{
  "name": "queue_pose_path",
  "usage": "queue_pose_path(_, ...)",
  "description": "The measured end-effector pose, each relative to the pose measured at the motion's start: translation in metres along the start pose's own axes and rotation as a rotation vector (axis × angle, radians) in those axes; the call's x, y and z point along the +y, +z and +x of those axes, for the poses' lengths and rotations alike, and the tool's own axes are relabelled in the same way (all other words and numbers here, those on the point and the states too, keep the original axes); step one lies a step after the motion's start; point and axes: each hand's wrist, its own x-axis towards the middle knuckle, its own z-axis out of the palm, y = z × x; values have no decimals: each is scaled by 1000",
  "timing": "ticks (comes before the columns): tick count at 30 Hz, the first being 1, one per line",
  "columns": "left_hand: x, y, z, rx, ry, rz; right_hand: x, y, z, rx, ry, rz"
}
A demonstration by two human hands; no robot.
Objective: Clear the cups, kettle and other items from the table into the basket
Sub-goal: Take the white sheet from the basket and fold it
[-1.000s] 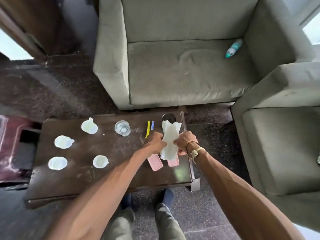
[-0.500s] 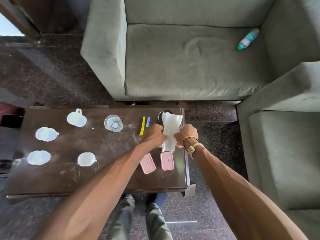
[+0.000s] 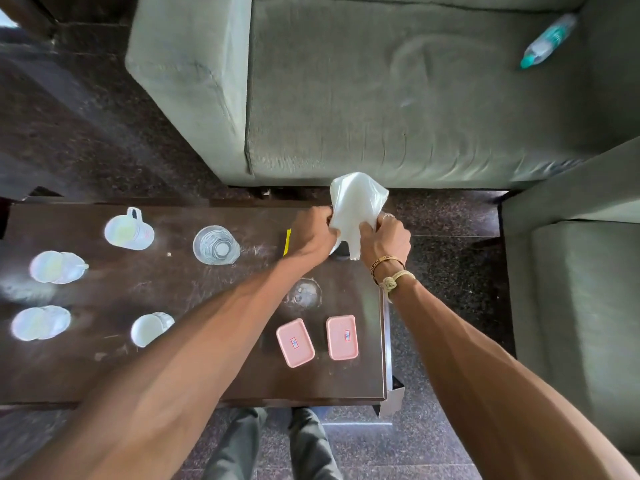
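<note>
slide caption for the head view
Left hand and right hand grip a white plastic bag above the dark table.

Mid table (image 3: 207, 375): open gap between glass (image 3: 215, 245) and pink boxes (image 3: 295, 342).
Left: cups (image 3: 129, 230) well apart.
Far edge: sofa (image 3: 398, 98) near.

We count four white cups (image 3: 130, 230) (image 3: 57, 267) (image 3: 40, 322) (image 3: 150, 328), one clear glass (image 3: 216, 244), two pink lidded boxes (image 3: 295, 342) (image 3: 342, 337) and one yellow strip (image 3: 287, 241), all on the one dark table (image 3: 173, 375). We see two hands, the left hand (image 3: 313, 233) and the right hand (image 3: 384, 242), with one white plastic bag (image 3: 356, 206) held between them, two bands (image 3: 386, 263) (image 3: 394, 280) on the right wrist, and two legs (image 3: 235, 445) (image 3: 311, 445) below the table's near edge. Beyond the table we count two grey sofas (image 3: 381, 98) (image 3: 571, 271) and one water bottle (image 3: 549, 41) lying on the farther of them.
</note>
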Motion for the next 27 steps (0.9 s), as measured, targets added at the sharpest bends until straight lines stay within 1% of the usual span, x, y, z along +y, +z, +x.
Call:
queue_pose_path(4,-10,9,11,29,15,28,3,19,9,6,7,9)
queue_pose_path(12,-25,26,28,33,59,19,5,47,13,118,-24,42)
queue_pose_path(16,-35,35,30,25,49,-20,14,56,15,161,-26,74)
queue_pose_path(21,-38,40,26,-24,84,40,24,58,17,133,16,67)
queue_pose_path(27,-36,51,32,37,115,91,33,57,17,125,35,71)
